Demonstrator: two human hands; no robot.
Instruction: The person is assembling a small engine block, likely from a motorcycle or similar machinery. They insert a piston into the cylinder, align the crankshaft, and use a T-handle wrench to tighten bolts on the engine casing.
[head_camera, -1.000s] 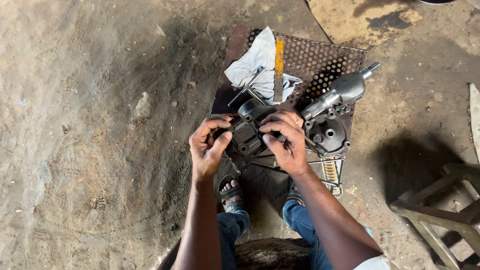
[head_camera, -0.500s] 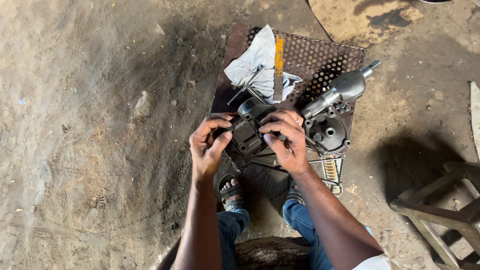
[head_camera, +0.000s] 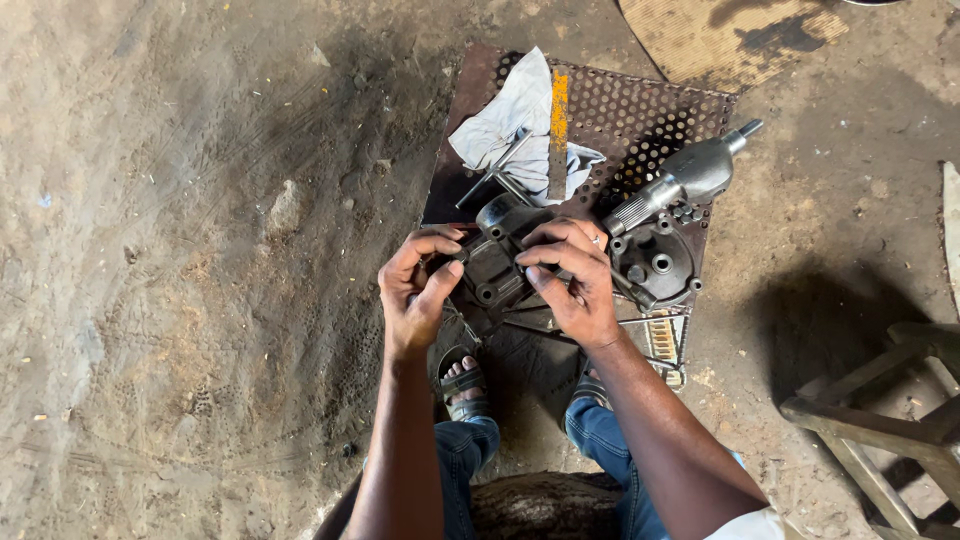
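I hold a dark, greasy metal engine part (head_camera: 497, 262) with round holes between both hands, above a perforated metal sheet (head_camera: 640, 105) on the ground. My left hand (head_camera: 418, 285) grips its left edge, thumb on top. My right hand (head_camera: 570, 280) covers its right side, fingers curled over the top. A second round dark casting (head_camera: 657, 264) lies just right of my right hand, with a silver cylindrical tool (head_camera: 685, 178) resting above it.
A white rag (head_camera: 515, 125) with a T-shaped wrench (head_camera: 497, 170) and a yellow-marked flat bar (head_camera: 558, 135) lies on the sheet. A wooden stool frame (head_camera: 880, 420) stands at the right. Dirt floor lies to the left. My sandalled feet (head_camera: 462, 380) are below the part.
My hands have shifted slightly on the part; my left fingers have curled a little more over its edge. Everything else stays where it was.
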